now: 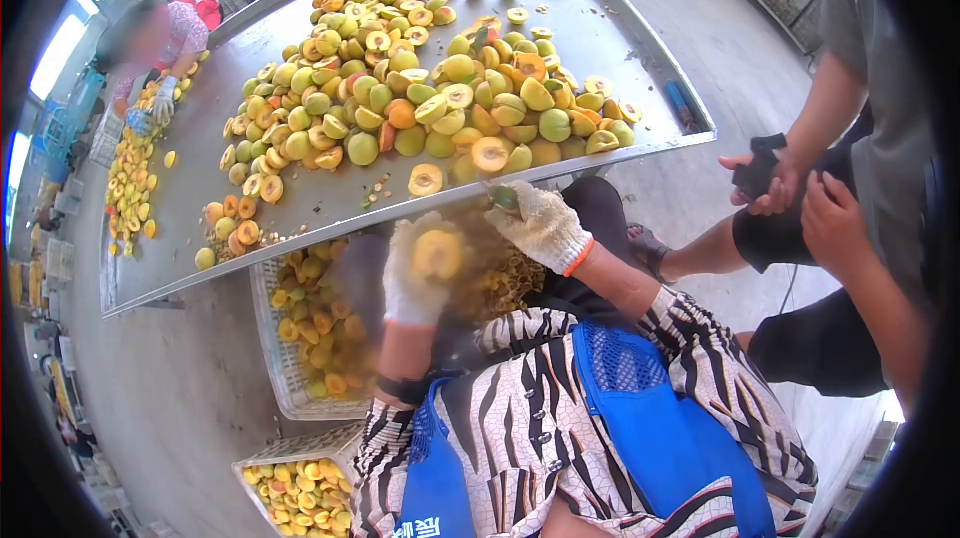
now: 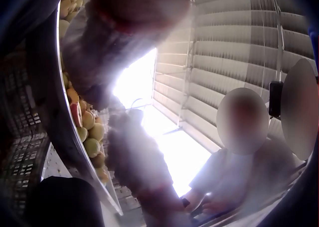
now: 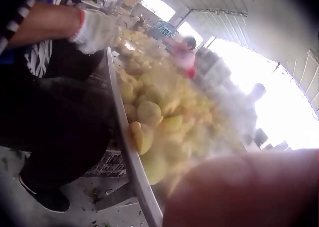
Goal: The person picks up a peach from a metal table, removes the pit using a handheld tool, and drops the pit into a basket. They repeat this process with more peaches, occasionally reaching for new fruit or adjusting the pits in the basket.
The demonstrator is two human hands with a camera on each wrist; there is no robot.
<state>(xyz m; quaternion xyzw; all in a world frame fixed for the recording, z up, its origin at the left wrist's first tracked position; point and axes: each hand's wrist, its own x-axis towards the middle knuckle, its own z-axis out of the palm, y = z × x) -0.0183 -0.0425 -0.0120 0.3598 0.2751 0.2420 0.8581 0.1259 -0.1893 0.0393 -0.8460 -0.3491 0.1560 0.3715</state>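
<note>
My gloved left hand (image 1: pixel 412 283) is raised in front of the table edge, holding a halved apricot (image 1: pixel 438 255) with its cut face up. Close on its right, my gloved right hand (image 1: pixel 545 226) pinches a small dark green thing (image 1: pixel 505 200) at the table rim; its kind cannot be told. Both gloves are white knit with orange-red cuffs. Beyond them a heap of whole and halved apricots (image 1: pixel 400 114) covers much of the metal table (image 1: pixel 620 48). In the left wrist view both gloves are blurred and backlit, and the fingertips are hard to make out.
Below the table edge stands a white crate (image 1: pixel 262 308) of apricot halves, with another crate (image 1: pixel 300 498) nearer. A person (image 1: pixel 860 138) stands at my right, holding a black device (image 1: pixel 757 173). Another gloved person (image 1: pixel 165 58) works at the far left end.
</note>
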